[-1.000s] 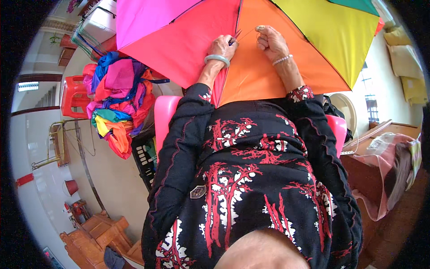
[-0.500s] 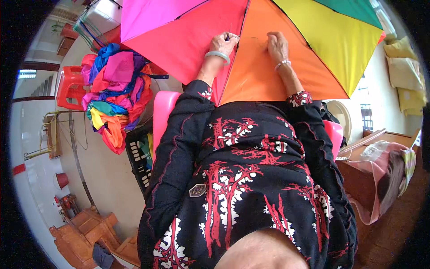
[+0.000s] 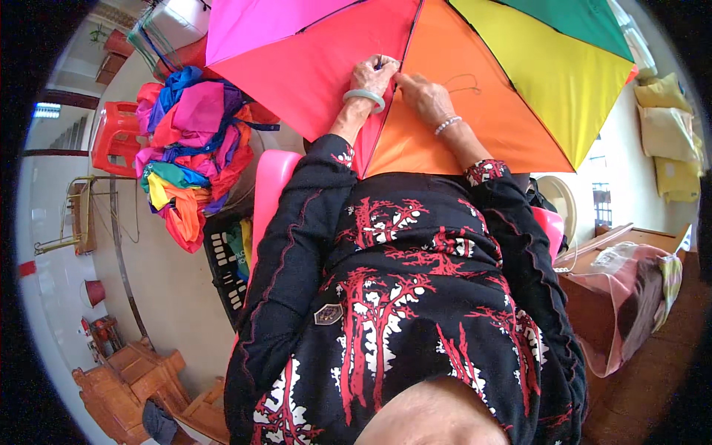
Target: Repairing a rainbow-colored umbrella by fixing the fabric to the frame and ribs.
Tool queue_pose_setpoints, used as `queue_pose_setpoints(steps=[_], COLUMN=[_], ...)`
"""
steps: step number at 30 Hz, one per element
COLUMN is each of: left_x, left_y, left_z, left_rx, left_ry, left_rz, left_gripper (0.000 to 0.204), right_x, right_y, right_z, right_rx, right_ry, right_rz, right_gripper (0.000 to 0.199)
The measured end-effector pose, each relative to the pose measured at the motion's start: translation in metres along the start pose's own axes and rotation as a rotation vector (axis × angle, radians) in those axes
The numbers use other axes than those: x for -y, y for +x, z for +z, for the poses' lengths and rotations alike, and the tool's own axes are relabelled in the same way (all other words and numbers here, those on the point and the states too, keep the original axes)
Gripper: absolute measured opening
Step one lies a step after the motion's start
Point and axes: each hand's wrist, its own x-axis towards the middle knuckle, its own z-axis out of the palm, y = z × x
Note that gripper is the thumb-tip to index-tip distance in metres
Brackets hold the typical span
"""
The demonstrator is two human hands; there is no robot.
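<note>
An opened umbrella [image 3: 311, 67] with pink, red, orange, yellow and green panels spreads over my lap, underside up, its dark ribs showing. My left hand [image 3: 368, 81] wears a pale bangle and pinches the umbrella at the rib between the red and orange panels. A small dark blue bit shows between its fingertips. My right hand [image 3: 426, 102], with a beaded bracelet, is closed at the same rib, fingertips close to the left hand's. What it grips is too small to tell. A thin dark thread [image 3: 469, 89] loops over the orange panel beside it.
To the left, a heap of colourful folded fabric [image 3: 196, 141] lies by a red plastic stool [image 3: 115, 137]. Below it stands a black crate [image 3: 226, 259]. A pink chair [image 3: 273, 178] is under me. On the right, a cloth [image 3: 630, 289] hangs over wooden furniture [image 3: 660, 236].
My right hand has moved left from the middle of the orange panel to the rib beside my left hand. The thread loop now shows on the orange panel. My left hand keeps its pinch.
</note>
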Motion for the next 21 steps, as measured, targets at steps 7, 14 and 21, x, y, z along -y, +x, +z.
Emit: queue_pose_setpoints(steps=[7, 14, 21], left_x=[0.006, 0.009, -0.007], left_y=[0.001, -0.003, -0.014], left_z=[0.002, 0.005, 0.003], left_rx=[0.074, 0.163, 0.182], left_ry=[0.030, 0.059, 0.617], left_rz=[0.272, 0.145, 0.099], left_gripper=[0.018, 0.016, 0.020], right_x=[-0.001, -0.006, -0.004], right_y=[0.002, 0.007, 0.009], right_z=[0.003, 0.012, 0.008], right_rx=[0.117, 0.074, 0.179], right_ry=[-0.126, -0.011, 0.090], right_rz=[0.134, 0.308, 0.467], right_gripper=[0.015, 0.016, 0.017])
